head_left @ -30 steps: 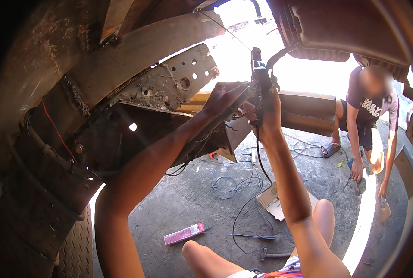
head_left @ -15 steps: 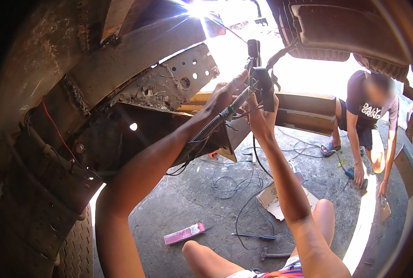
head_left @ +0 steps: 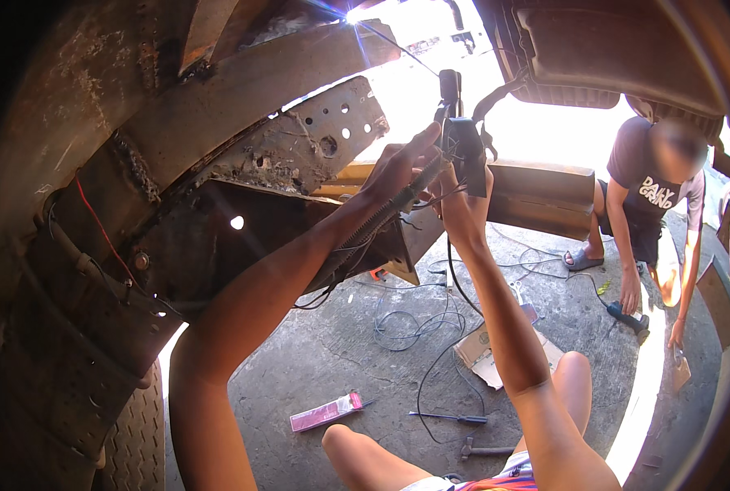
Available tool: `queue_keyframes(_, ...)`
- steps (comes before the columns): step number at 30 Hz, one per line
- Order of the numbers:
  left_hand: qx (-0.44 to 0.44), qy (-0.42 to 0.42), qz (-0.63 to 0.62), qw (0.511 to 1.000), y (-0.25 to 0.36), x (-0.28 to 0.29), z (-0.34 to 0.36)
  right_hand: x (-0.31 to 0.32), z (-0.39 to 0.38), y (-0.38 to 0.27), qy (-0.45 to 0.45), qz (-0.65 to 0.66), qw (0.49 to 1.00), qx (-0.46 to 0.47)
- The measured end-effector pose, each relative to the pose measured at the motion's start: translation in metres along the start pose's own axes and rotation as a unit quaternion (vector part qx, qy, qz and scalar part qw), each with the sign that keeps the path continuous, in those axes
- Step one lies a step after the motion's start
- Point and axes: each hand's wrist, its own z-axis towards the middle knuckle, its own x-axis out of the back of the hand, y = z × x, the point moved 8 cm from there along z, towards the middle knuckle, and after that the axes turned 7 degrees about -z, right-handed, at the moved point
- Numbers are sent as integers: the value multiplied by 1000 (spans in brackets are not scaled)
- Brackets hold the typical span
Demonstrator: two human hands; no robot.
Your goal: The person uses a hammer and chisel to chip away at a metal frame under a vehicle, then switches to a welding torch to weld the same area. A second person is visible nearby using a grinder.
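Between the two raised hands is a black, blocky part [head_left: 468, 151], with the end of a ribbed conduit [head_left: 407, 195] and several thin wires [head_left: 445, 195] gathered at its left side. The left hand [head_left: 396, 168] is beside that gathering, thumb stretched up and fingers bent; whether they close on it, I cannot tell. The right hand [head_left: 463, 217] reaches up behind the lower end of the black part, its fingers partly hidden near the wires (so its hold cannot be told either).

Just above the grip, a smaller dark piece [head_left: 449, 83] stands upright. Left of the grip is a metal plate [head_left: 299, 143] pierced with holes; to its right, a boxy metal beam [head_left: 541, 199]. Under the grip a black cable [head_left: 460, 282] hangs beside the right forearm. Farther below, on the concrete ground [head_left: 299, 368], lie some cardboard [head_left: 481, 364], a screwdriver [head_left: 463, 420], a hammer [head_left: 484, 451] and a pink package [head_left: 324, 413]. Well right of the grip, another person [head_left: 623, 180] bends low, one hand near a dark tool [head_left: 628, 317].
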Motion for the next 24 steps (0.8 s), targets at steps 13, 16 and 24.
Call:
queue_keyframes(13, -95, -22, 77, 992, 8, -8, -24, -1, -27, -23, 59, 23, 997, 52)
queue_keyframes(16, -227, -24, 131, 965, 24, -10, -36, -3, -31, -33, 45, 12, 997, 54)
queue_keyframes(24, -135, -3, 66, 989, 6, -1, -26, -2, -30, -50, 53, -23, 991, 121)
